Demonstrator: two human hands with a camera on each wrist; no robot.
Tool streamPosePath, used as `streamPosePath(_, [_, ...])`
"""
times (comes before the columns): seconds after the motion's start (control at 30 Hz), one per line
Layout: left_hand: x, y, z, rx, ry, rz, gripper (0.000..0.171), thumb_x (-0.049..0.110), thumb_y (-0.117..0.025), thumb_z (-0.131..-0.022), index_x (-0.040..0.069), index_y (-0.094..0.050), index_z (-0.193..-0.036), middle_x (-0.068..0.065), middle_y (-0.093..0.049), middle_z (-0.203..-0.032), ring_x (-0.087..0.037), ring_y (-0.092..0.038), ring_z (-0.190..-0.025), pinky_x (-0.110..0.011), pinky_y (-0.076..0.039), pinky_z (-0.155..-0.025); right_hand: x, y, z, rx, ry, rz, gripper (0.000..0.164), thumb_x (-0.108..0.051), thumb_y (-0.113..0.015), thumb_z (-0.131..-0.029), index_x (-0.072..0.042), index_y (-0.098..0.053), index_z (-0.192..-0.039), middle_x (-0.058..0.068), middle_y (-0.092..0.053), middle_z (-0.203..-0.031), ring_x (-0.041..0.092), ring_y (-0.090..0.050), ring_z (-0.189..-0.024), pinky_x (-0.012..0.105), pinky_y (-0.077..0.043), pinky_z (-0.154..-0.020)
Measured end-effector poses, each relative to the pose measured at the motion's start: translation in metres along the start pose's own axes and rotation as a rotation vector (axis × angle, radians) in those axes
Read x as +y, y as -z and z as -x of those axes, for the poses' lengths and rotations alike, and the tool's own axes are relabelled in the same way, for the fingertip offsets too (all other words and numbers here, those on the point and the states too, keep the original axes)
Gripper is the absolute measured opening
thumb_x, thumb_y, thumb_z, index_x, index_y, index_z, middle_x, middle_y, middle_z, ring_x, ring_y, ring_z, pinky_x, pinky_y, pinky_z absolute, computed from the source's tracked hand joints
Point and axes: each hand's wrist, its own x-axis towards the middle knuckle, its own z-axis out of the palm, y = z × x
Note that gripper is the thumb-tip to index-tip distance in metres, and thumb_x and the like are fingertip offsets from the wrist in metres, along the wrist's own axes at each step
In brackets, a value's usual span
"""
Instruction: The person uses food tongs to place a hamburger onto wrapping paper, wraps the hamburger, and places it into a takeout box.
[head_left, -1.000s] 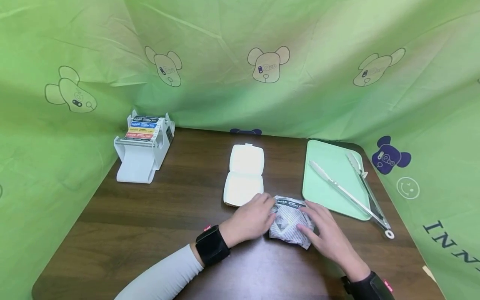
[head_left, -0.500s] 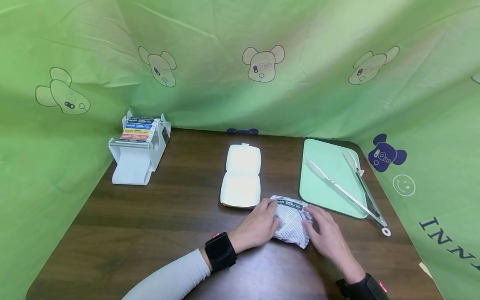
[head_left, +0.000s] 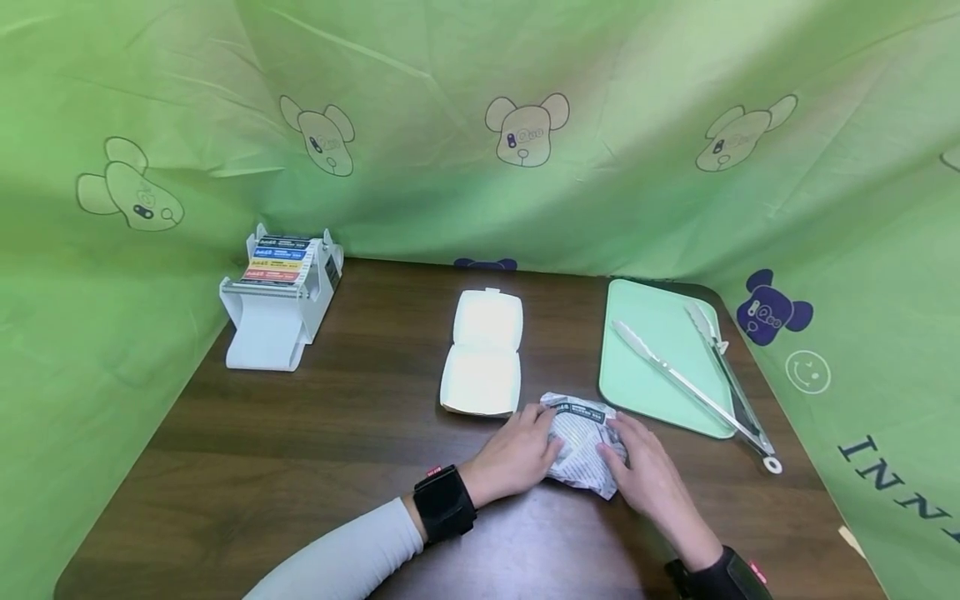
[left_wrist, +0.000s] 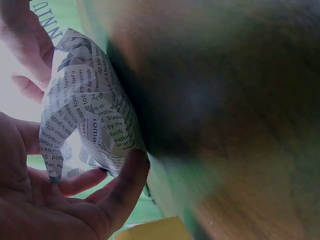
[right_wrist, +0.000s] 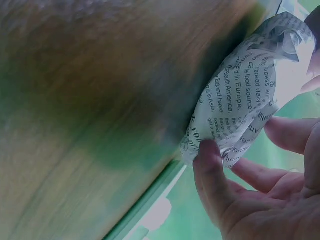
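Note:
A rounded parcel (head_left: pixel 583 454) wrapped in newsprint-patterned paper lies on the table, a dark label strip (head_left: pixel 581 410) across its far top side. My left hand (head_left: pixel 516 454) holds its left side with bent fingers; my right hand (head_left: pixel 649 468) holds the right side, thumb nearer me. In the left wrist view, the fingers and thumb sit around one edge of the parcel (left_wrist: pixel 90 107), where folded paper stands out. The right wrist view has fingertips against the printed paper (right_wrist: pixel 235 95) on the other edge. What is inside the wrapping is hidden.
An open white clamshell box (head_left: pixel 482 379) stands just left of the parcel. At the right is a mint-green tray (head_left: pixel 637 375) with metal tongs (head_left: pixel 693 387) across it. A white label dispenser (head_left: pixel 266 337) with coloured labels stands far left. Green cloth (head_left: pixel 420 192) hangs behind the table.
The triangular fold seen on the parcel's top a second ago now lies flatter. My right thumb has moved closer onto the paper. The left hand stays at the parcel's left side.

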Motion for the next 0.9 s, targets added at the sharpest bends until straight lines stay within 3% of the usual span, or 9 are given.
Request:
streamPosePath(0.33, [-0.004, -0.003, 0.001, -0.051, 0.038, 0.064, 0.045, 0.027, -0.052, -0.106, 0.000, -0.051, -0.142, -0.015, -0.055, -0.135, -0.025, -0.057, -0.123, -0.034, -0.047, -0.105, -0.007, -0.002, 0.000, -0.016, -0.012, -0.063, 0.043, -0.009, -0.065, -0.098, 0.012, -0.057, -0.134, 0.035, -0.048, -0.144, 0.052, -0.048, -0.130, 0.064, -0.039, -0.106])
streamPosePath(0.63, [-0.004, -0.002, 0.002, -0.025, 0.112, 0.231, 0.042, 0.027, -0.056, -0.104, 0.005, -0.055, -0.141, -0.011, -0.055, -0.132, -0.020, -0.058, -0.120, -0.033, -0.050, -0.101, -0.005, 0.000, -0.001, 0.014, -0.019, -0.133, 0.040, -0.009, -0.068, -0.096, 0.008, -0.061, -0.131, 0.032, -0.054, -0.139, 0.051, -0.053, -0.126, 0.062, -0.044, -0.103])
streamPosePath(0.77, [0.000, 0.010, 0.003, -0.008, 0.107, 0.287, 0.042, 0.029, -0.055, -0.105, 0.005, -0.056, -0.141, -0.011, -0.055, -0.132, -0.020, -0.059, -0.117, -0.033, -0.049, -0.101, -0.008, 0.013, -0.004, 0.001, -0.022, -0.157, 0.039, -0.012, -0.067, -0.098, 0.005, -0.062, -0.132, 0.031, -0.056, -0.138, 0.049, -0.055, -0.125, 0.060, -0.045, -0.101])
streamPosePath(0.9, [0.001, 0.036, 0.001, -0.013, 0.117, 0.376, 0.047, 0.032, -0.050, -0.107, 0.007, -0.051, -0.147, -0.013, -0.051, -0.141, -0.022, -0.057, -0.124, -0.037, -0.046, -0.107, -0.017, 0.030, -0.013, 0.013, -0.003, -0.188, 0.041, -0.016, -0.066, -0.099, 0.003, -0.061, -0.135, 0.029, -0.055, -0.141, 0.047, -0.052, -0.129, 0.061, -0.043, -0.104])
